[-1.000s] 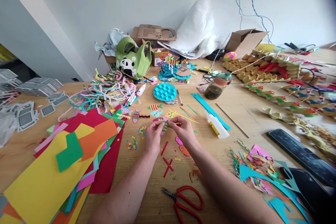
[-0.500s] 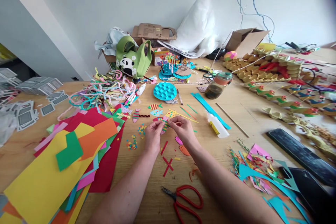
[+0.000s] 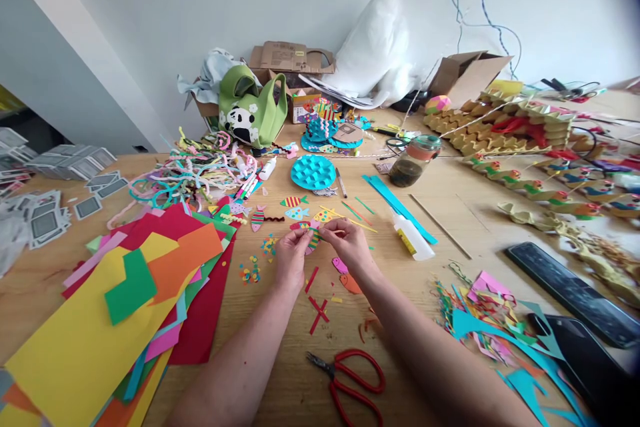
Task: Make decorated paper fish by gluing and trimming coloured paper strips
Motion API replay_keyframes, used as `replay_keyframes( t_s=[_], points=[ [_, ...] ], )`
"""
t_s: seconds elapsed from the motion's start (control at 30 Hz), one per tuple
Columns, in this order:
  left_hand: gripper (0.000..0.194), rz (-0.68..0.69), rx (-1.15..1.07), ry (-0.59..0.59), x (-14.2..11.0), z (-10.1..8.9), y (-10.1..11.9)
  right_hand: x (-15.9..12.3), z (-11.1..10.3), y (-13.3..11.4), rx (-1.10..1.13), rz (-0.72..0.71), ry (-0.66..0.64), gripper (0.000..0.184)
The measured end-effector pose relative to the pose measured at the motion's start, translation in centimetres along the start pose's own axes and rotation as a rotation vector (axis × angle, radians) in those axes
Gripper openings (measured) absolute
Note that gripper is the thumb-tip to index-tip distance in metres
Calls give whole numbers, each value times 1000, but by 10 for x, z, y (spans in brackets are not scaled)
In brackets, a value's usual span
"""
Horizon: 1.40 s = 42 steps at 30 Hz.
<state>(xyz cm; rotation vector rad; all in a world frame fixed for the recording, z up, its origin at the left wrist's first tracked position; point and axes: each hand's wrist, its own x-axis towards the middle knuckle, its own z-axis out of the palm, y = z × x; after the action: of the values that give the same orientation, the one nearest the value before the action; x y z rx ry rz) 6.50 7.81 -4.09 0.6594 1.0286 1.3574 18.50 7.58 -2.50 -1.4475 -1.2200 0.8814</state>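
My left hand (image 3: 291, 255) and my right hand (image 3: 349, 243) meet over the middle of the wooden table (image 3: 280, 373), both pinched on a small striped paper fish (image 3: 313, 239) held between the fingertips. Just beyond lie other paper fish (image 3: 295, 201) and a yellow one (image 3: 324, 216). Small pink and orange fish cut-outs (image 3: 345, 275) lie under my right wrist. Red paper strips (image 3: 317, 310) lie below my hands, and coloured paper dots (image 3: 250, 273) sit to the left.
A pile of coloured paper sheets (image 3: 115, 300) covers the left. Red scissors (image 3: 353, 380) lie near the front edge. A glue bottle (image 3: 413, 239), a blue folded disc (image 3: 313, 172), pipe cleaners (image 3: 195, 170), a jar (image 3: 414, 161), paper scraps (image 3: 493, 320) and a dark tablet (image 3: 575, 293) surround the hands.
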Motion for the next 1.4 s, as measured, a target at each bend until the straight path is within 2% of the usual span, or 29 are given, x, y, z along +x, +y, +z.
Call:
replay_keyframes(
  t_s=[0.73,1.03,1.27,1.4],
  points=[
    [20,-46,-8,0,-1,0,2,-1,-1,-5,38,19,-30,21],
    [18,-3,9,-1,-3,2,3,-2,-1,-4,20,29,-35,22],
    [17,6,26,-7,-2,0,1,-2,-4,-10,20,89,-70,29],
    [17,8,76,1,0,-2,-3,-2,-7,-12,30,106,-135,34]
  ],
)
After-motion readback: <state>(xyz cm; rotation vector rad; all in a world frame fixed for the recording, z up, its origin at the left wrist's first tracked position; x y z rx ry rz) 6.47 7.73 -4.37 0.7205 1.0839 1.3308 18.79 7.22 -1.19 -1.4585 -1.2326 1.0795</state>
